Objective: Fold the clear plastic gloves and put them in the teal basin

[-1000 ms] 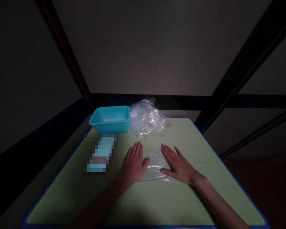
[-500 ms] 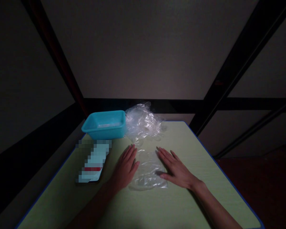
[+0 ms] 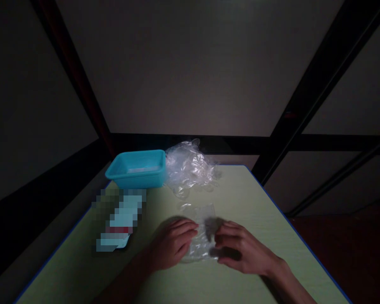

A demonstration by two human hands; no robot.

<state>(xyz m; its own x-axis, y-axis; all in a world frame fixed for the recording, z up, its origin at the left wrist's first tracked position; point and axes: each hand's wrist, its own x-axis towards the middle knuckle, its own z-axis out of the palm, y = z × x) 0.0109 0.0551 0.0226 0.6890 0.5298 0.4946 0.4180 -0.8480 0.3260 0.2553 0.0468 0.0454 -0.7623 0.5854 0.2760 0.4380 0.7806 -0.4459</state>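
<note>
A thin clear plastic glove (image 3: pixel 202 240) lies flat on the table in front of me, looking folded into a rough rectangle. Over its left part is my left hand (image 3: pixel 175 242), fingers bent and thumb underneath, holding nothing that I can see. Whether its fingertips touch the plastic I cannot tell. My right hand (image 3: pixel 240 247) hovers by the glove's right edge, its fingers curled and the thumb apart, with a shadow under it. Behind the glove sits a crumpled heap of clear plastic gloves (image 3: pixel 190 166), some rounded fingertips showing.
A blue plastic basin (image 3: pixel 141 180) stands at the back left beside the heap. Closer on the left lies a phone-like flat object (image 3: pixel 123 215), its surface blurred out. The light table (image 3: pixel 259 202) has a blue edge and meets a wall behind.
Both hands were lying flat with fingers stretched at the glove's sides. They have drawn nearer to me and inward, with fingers now bent and the right hand lifted.
</note>
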